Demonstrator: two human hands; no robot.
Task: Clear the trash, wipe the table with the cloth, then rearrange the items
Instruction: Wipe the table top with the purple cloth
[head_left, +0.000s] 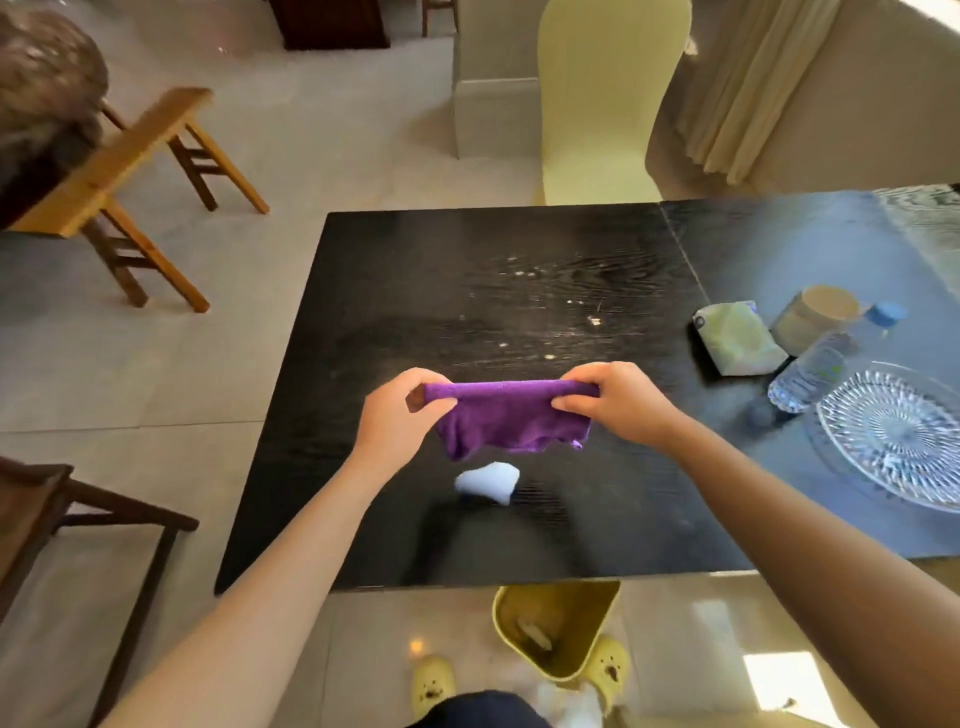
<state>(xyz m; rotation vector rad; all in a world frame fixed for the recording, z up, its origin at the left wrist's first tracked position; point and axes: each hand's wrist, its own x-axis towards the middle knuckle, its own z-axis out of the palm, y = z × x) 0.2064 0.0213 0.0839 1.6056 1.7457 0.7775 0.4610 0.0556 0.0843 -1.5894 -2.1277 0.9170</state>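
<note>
So the purple cloth (511, 415) is up in the air over the middle of the black table (415, 291), folded over along its top edge and hanging down from there, lower edge ragged and not touching the tabletop as far as I can tell. Its long axis runs left to right, roughly parallel to the table's near edge. The left hand (400, 413) is pinched closed on the left end of the fold and the right hand (621, 402) is pinched closed on the right end, stretched fairly taut between them. Progress-wise I'd say wiping isn't really underway: there are pale crumbs and specks scattered toward the table's centre. A white crumpled tissue (488, 482) sits right below the cloth near the near edge, so trash clearing looks unfinished too, though the yellow bin (556, 623) on the floor below that edge already has something in it. The pouch (737, 338), jar (815, 317), water bottle (826, 364) and glass plate (898, 431) are bunched near the right edge, not rearranged yet.
</note>
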